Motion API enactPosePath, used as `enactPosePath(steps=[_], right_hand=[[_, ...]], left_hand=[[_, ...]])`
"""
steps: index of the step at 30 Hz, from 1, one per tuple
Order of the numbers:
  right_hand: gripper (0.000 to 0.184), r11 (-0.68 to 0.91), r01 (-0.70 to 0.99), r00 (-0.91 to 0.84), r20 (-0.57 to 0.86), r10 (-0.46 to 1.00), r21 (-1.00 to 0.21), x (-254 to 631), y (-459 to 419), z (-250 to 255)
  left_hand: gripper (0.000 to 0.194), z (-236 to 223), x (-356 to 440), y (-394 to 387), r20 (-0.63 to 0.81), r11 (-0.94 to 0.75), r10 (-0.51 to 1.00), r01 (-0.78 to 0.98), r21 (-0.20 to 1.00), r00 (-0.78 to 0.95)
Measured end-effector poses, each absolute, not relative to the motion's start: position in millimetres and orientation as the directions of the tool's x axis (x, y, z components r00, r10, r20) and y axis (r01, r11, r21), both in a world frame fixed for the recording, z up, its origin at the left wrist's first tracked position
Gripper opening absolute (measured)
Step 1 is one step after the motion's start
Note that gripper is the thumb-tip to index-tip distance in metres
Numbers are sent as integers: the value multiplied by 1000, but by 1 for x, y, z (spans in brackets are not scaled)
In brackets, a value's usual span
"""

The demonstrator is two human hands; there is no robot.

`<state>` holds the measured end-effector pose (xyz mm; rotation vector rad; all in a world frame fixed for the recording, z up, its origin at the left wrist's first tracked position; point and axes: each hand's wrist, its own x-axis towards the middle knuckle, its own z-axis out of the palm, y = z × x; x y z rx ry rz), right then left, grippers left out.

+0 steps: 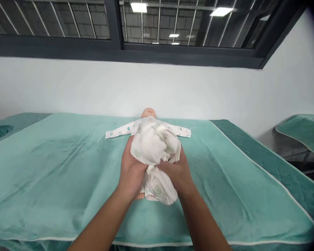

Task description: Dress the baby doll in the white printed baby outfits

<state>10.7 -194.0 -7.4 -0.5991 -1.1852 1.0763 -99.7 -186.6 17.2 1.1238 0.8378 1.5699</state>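
Observation:
My left hand point(132, 169) and my right hand point(176, 170) are wrapped round a bunched white cloth point(157, 143) with faint green prints. Part of the cloth hangs below my hands, and its upper part is blurred; I cannot tell what kind of piece it is. Under and behind it lies a baby doll point(148, 112) on its back, head towards the wall. The doll wears a white printed top point(120, 131) with long sleeves stretched out to both sides. My hands and the cloth hide most of the doll's body; a bit of its foot shows below.
A green padded cover point(68, 167) with pale piping spreads over the bed. Behind it rises a white wall point(68, 83), with a dark-framed barred window point(185, 52) above. Another green-covered surface point(303, 130) stands at the far right.

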Motion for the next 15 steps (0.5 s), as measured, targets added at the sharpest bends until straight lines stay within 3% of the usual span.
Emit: enactPosePath(steps=[3, 7, 9, 11, 13, 15], right_hand=[[57, 536, -123, 178, 513, 840, -835, 13, -191, 8], [45, 617, 295, 267, 683, 680, -729, 56, -191, 28], [42, 533, 553, 257, 740, 622, -640, 91, -191, 26], [40, 391, 698, 273, 728, 629, -600, 127, -188, 5], [40, 249, 766, 296, 669, 682, -593, 155, -183, -30], [41, 119, 813, 243, 517, 821, -570, 173, -177, -66]], left_hand=[[54, 23, -103, -187, 324, -308, 946, -287, 907, 7], [41, 25, -119, -193, 293, -272, 948, -164, 948, 121], [37, 22, -129, -196, 266, -257, 959, -101, 961, 94], [31, 17, -139, -195, 257, -253, 966, -87, 964, 37], [24, 10, -146, -191, 248, -248, 969, -88, 965, -7], [21, 2, -152, -184, 226, -227, 974, -81, 970, -27]])
